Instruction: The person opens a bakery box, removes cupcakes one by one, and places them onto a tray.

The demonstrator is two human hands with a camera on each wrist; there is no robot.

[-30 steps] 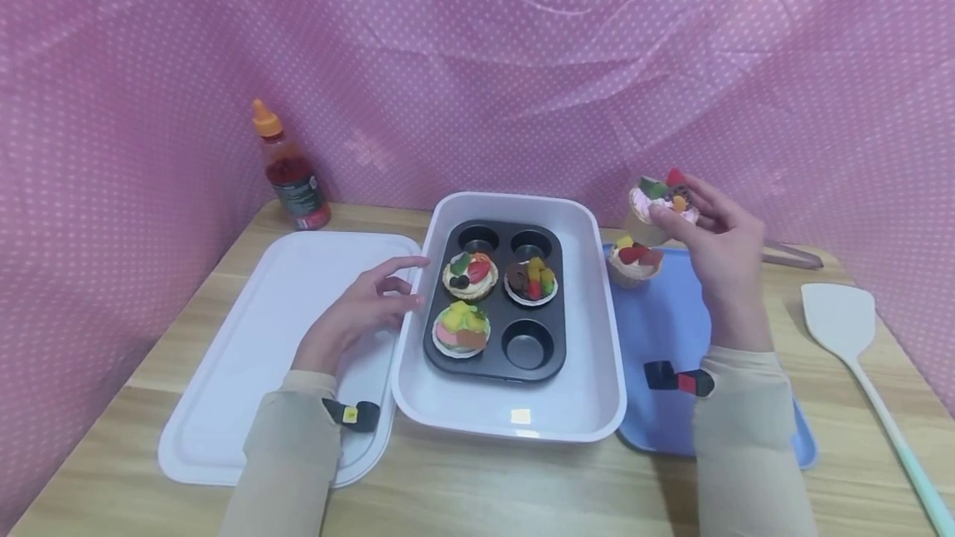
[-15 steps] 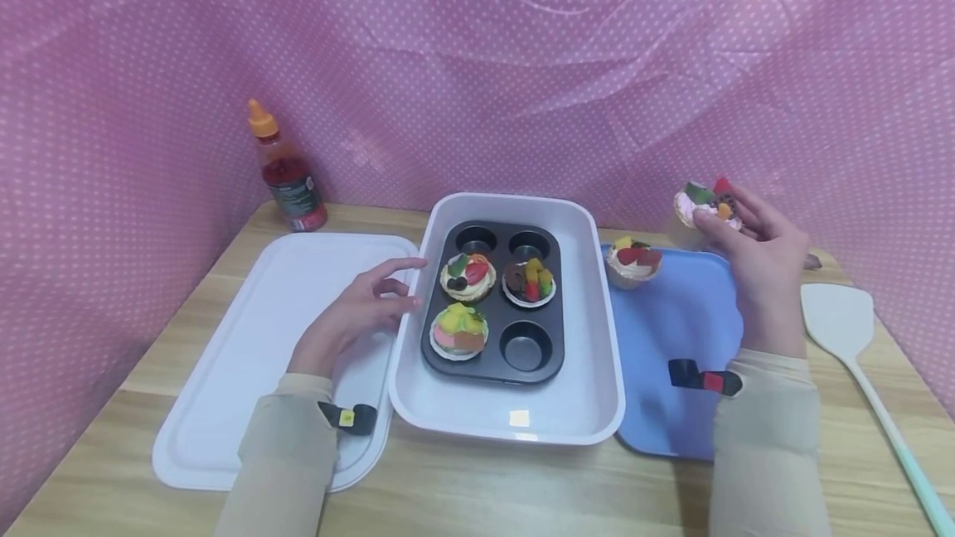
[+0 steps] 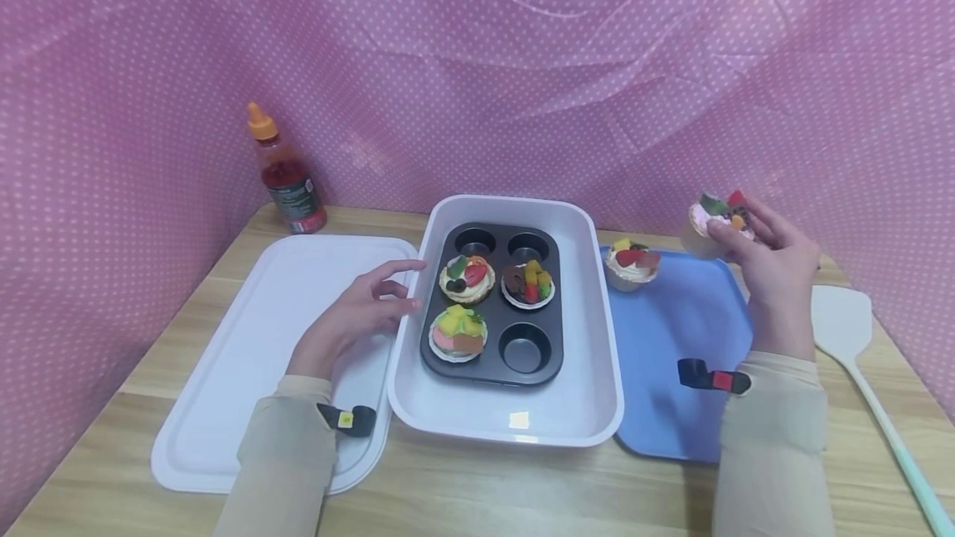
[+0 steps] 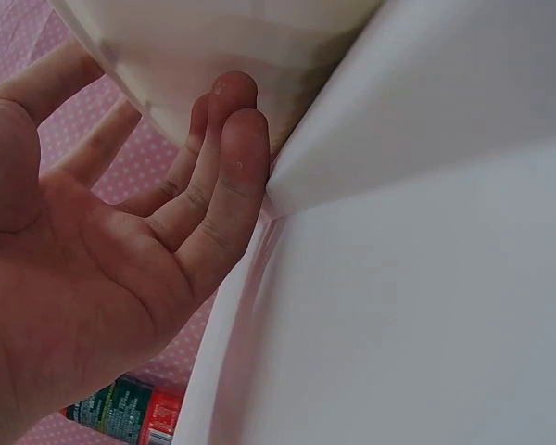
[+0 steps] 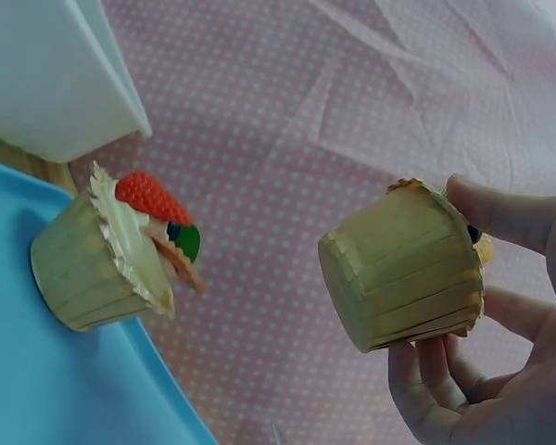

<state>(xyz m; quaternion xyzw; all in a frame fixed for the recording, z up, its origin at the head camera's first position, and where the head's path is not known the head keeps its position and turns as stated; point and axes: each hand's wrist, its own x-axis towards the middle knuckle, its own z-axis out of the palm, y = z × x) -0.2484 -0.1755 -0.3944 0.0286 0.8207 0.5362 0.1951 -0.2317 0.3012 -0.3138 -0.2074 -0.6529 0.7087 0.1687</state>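
Note:
My right hand [image 3: 779, 263] holds a cupcake [image 3: 701, 232] with pink cream and fruit pieces above the far right part of the blue tray [image 3: 671, 371]. In the right wrist view the thumb and fingers pinch this cupcake's paper cup [image 5: 403, 269] near its rim. Another cupcake [image 3: 631, 265], topped with strawberry, stands on the blue tray's far left corner. My left hand [image 3: 358, 309] is at the left wall of the white bin [image 3: 507, 425], its fingertips against the outside in the left wrist view. Inside the bin, a dark muffin tin [image 3: 492, 367] carries three topped cupcakes [image 3: 458, 331].
Left of the bin lies a white lid [image 3: 261, 355], partly under the left forearm. A sauce bottle [image 3: 293, 193] stands at the back left. A white spatula [image 3: 843, 321] with a green handle lies at the right edge. Pink dotted cloth [image 3: 477, 65] hangs behind the table.
My right hand has moved to the right and slightly down with the pink-cream cupcake, away from the strawberry-topped one. My left hand has stayed at the bin's wall.

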